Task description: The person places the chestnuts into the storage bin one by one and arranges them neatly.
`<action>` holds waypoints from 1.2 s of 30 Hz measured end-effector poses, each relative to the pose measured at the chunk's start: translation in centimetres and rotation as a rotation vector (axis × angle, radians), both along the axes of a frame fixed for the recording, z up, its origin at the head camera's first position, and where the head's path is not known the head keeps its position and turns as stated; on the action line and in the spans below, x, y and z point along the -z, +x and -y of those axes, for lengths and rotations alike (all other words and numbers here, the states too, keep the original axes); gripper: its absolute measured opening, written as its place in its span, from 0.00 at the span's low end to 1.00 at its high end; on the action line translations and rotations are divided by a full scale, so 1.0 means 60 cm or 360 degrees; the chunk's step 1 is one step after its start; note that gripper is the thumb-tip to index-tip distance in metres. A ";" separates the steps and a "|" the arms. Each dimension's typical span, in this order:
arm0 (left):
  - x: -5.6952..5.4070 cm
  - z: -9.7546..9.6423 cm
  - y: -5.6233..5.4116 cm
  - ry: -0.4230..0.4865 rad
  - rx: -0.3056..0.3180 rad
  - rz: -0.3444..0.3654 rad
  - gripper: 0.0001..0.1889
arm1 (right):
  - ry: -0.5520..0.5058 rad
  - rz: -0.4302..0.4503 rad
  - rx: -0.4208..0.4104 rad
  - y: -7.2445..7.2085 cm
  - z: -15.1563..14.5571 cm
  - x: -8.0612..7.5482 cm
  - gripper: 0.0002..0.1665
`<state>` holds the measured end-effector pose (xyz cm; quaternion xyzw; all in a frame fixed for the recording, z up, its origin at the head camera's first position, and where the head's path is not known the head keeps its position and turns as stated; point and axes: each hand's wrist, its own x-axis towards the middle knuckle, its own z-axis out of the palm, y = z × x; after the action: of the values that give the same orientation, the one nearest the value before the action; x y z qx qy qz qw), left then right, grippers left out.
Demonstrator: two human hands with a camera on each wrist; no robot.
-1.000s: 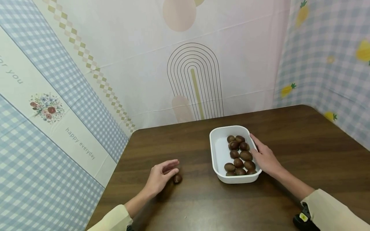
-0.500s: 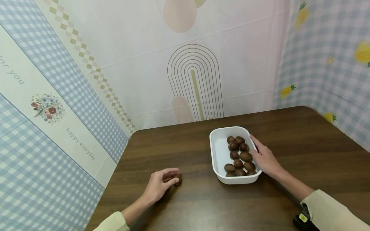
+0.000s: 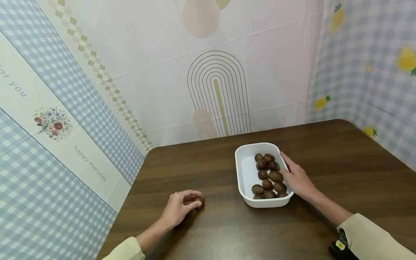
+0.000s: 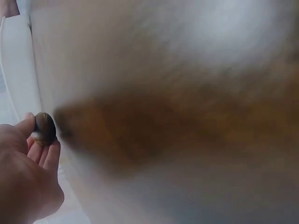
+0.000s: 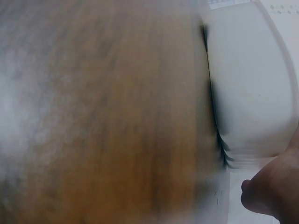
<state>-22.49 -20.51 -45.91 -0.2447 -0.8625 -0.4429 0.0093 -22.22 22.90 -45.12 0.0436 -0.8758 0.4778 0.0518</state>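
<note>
A dark brown chestnut sits at the fingertips of my left hand, low over the table, left of the tray. The left wrist view shows that chestnut pinched between thumb and fingers. My right hand grips the right side of a white rectangular tray at its rim; part of the grip is hidden behind the wall. Several brown chestnuts lie inside, mostly along the right side and the near end. In the right wrist view, the tray's white outer wall stands beside part of the hand.
Both hands work over a dark wood-grain table. Its far edge meets a pale printed cloth. Blue checked cloth hangs on the left and, with pineapples, on the right. A black device is at the right cuff.
My left hand has moved slightly down toward me and closed its thumb and fingers on the chestnut. The right hand and the tray have stayed in place.
</note>
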 end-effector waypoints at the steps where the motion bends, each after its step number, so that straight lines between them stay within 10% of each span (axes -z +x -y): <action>1: -0.003 -0.001 -0.004 -0.0009 0.0002 -0.0009 0.14 | 0.0002 -0.0001 0.0001 0.000 0.000 0.000 0.40; 17: -0.081 -0.071 -0.080 -0.0034 0.0060 -0.0110 0.14 | 0.0009 -0.0006 0.0013 0.004 0.002 -0.001 0.40; 36: -0.090 -0.186 -0.124 0.0144 0.0260 -0.0173 0.13 | -0.0014 0.0010 0.0014 0.000 0.002 0.001 0.40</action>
<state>-29.95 -9.33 -40.49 -0.3372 -0.8170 -0.4666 0.0310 -22.20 22.79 -45.21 0.0379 -0.8741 0.4816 0.0513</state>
